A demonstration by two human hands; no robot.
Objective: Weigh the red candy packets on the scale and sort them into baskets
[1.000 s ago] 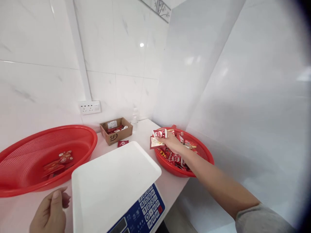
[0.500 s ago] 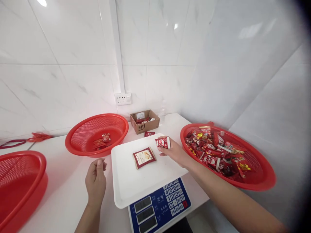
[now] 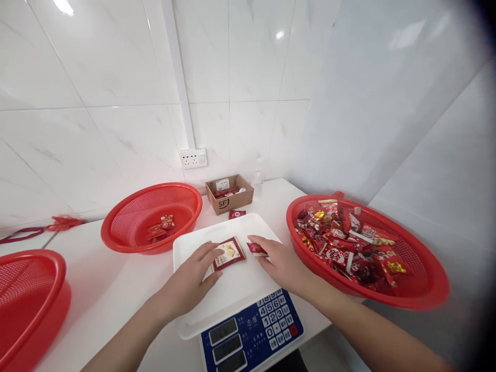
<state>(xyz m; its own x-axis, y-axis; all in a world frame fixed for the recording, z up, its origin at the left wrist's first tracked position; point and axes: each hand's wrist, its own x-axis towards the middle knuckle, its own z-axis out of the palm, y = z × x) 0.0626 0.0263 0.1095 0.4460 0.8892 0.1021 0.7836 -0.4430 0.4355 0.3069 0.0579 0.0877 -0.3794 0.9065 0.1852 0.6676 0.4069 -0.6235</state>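
Over the white, round-cornered tray [image 3: 240,289] of a blue-panelled electronic scale [image 3: 253,336], your right grip [image 3: 284,263] pinches a small, shiny red packet [image 3: 256,249] between thumb and fingers. Your left grip [image 3: 189,281] spreads its fingers over the left edge of a flat, rectangular red-and-cream packet [image 3: 234,253] resting on the tray; whether it grasps this cannot be told. At your right, a red perforated plastic basket [image 3: 430,289] contains heaped wrapped packets [image 3: 349,240]; beyond the tray, a brown cardboard box [image 3: 234,201] stands on the white surface [image 3: 108,279].

One head-worn camera looks forward and down, close to the scale [image 3: 238,289]. It faces the wall [image 3: 248,67] beyond the scale.
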